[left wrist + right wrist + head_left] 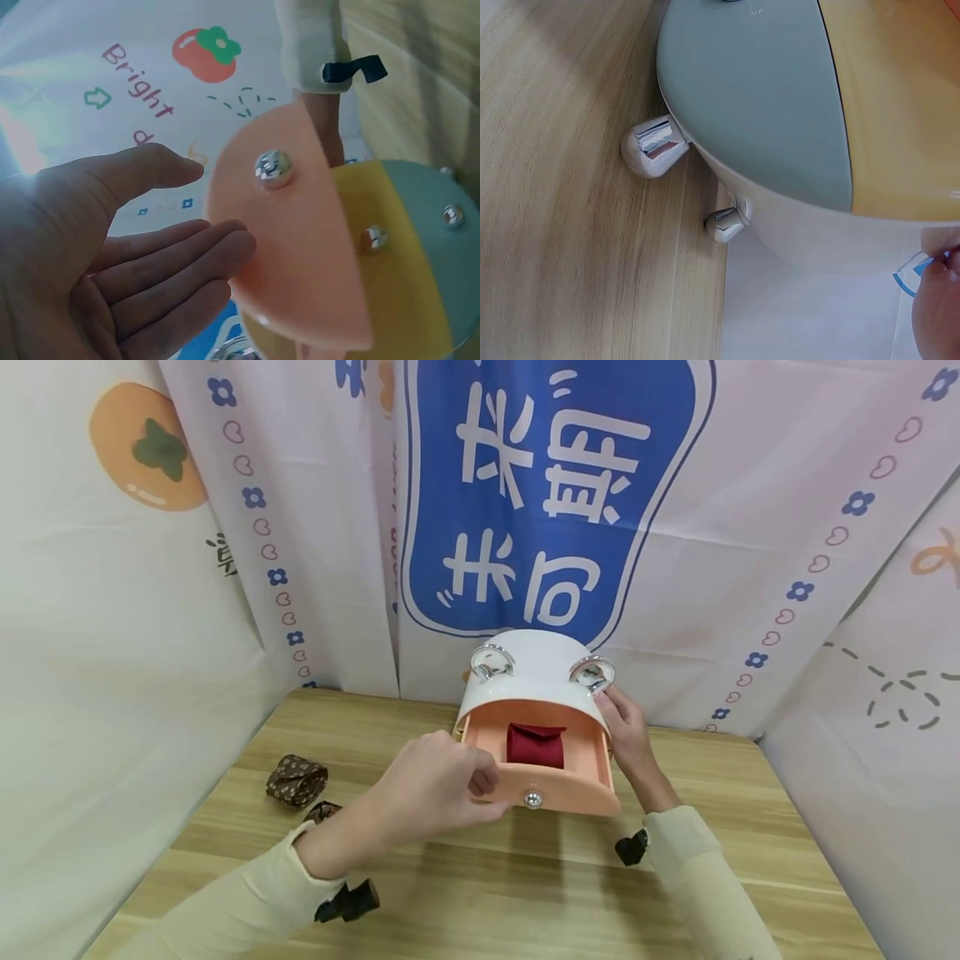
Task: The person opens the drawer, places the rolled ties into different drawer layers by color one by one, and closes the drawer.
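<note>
A white storage box (536,664) with two shiny ring-shaped ears stands at the back of the table. Its peach top drawer (573,789) is pulled out, showing a round silver knob (533,799). Inside lies a rolled dark red cloth (536,747), resembling a rolled necktie. By the left end of the drawer front is my left hand (435,777); the left wrist view shows its fingers (187,274) extended at the drawer's edge, thumb apart. My right hand (628,731) holds the box's right side just below an ear, with its fingertips partly hidden.
Two brown patterned cloth rolls lie on the table at left; the nearer roll (323,812) is partly covered by my left forearm. Below the peach drawer are a yellow drawer (397,277) and a grey-green drawer (757,97). Silver feet (656,146) support the box. Printed curtains (330,527) hang behind.
</note>
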Available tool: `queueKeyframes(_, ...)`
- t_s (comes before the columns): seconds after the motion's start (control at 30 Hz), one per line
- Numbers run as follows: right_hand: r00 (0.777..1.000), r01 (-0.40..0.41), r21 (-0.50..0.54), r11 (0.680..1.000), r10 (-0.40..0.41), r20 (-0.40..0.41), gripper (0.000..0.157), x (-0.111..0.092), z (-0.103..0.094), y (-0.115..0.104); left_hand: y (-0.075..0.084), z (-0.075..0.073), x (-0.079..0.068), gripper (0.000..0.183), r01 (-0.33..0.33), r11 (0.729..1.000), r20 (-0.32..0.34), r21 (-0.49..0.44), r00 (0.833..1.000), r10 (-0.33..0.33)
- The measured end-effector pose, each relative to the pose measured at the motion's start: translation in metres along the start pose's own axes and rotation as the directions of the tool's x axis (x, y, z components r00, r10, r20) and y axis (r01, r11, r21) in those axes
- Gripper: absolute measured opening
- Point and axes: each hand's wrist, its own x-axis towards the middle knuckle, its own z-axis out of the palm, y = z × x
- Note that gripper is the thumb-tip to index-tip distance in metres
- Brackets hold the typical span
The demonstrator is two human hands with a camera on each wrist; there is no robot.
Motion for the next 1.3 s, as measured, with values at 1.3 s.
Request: queueKeyframes(1.3,0.999,-0.016,-0.002,1.0,0.016,-0.027,0.046,-0.002,0.003,-0.001,0.009,0.099,-0.007,0.013,0.132,0.989,-0.33,-0.072,0.932,-0.148)
